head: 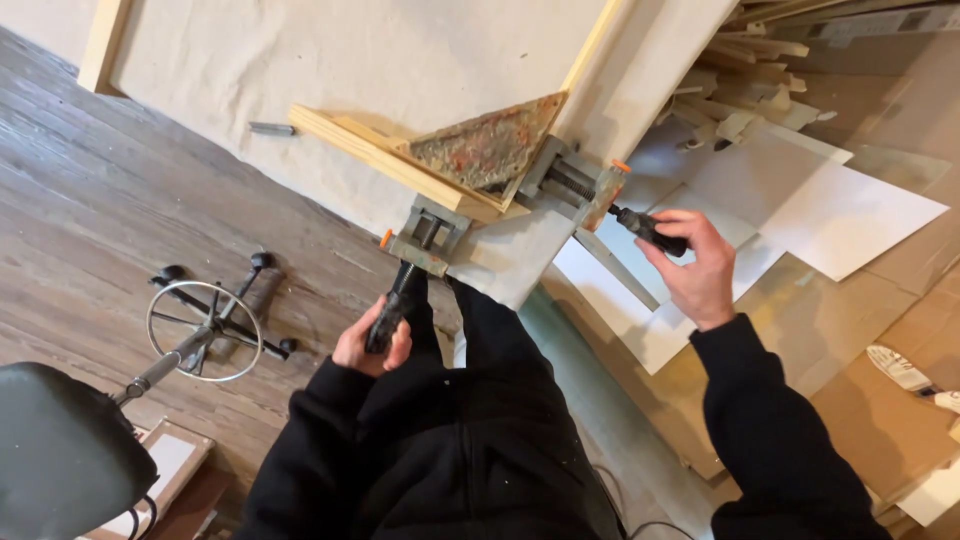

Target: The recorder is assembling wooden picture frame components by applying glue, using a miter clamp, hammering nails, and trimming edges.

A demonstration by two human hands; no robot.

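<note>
Here both hands (372, 345) (695, 262) grip the corner clamp's (470, 215) handles

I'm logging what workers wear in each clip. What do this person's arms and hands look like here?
Both arms are covered by long black fabric sleeves that end at the wrists. The left hand and right hand are bare: no gloves, rings, watch or wristbands show. No markings or cables appear on the sleeves.

Soft even daylight, faint shadows, no glare; sharp centre, slight wide-angle edge stretch.
</note>
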